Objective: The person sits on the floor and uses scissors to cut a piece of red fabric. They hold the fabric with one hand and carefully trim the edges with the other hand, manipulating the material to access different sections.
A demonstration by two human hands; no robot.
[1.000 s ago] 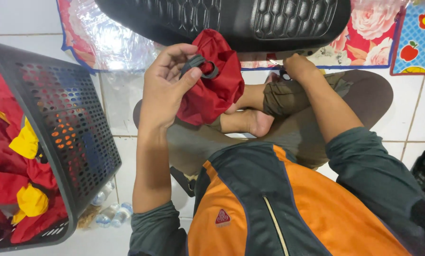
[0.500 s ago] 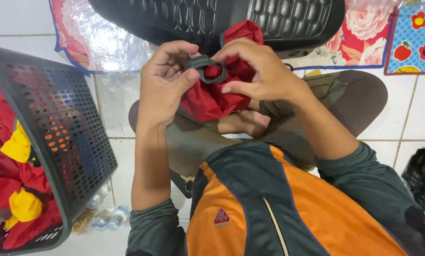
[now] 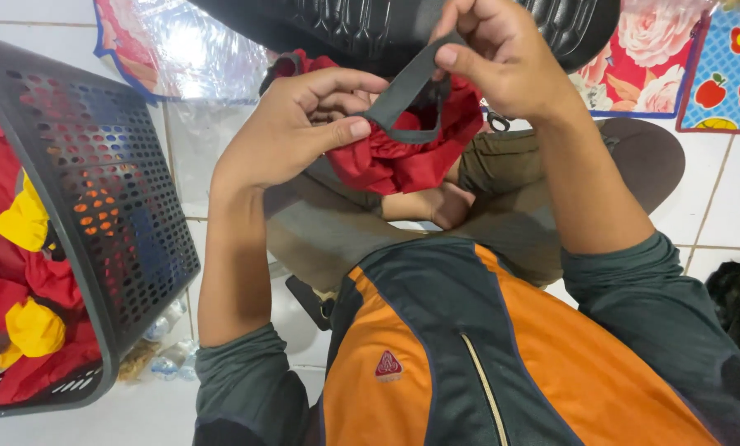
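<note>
Beside left hand, black perforated basket of red-and-yellow cloth pieces.

red cloth — partly hidden behind both hands | black basket — cut off at left edge | dark bundle at right edge, too cropped to identify

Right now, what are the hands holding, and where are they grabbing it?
Both hands hold a red cloth piece by its dark grey strap: left hand pinches the lower end, right hand the upper.
</note>
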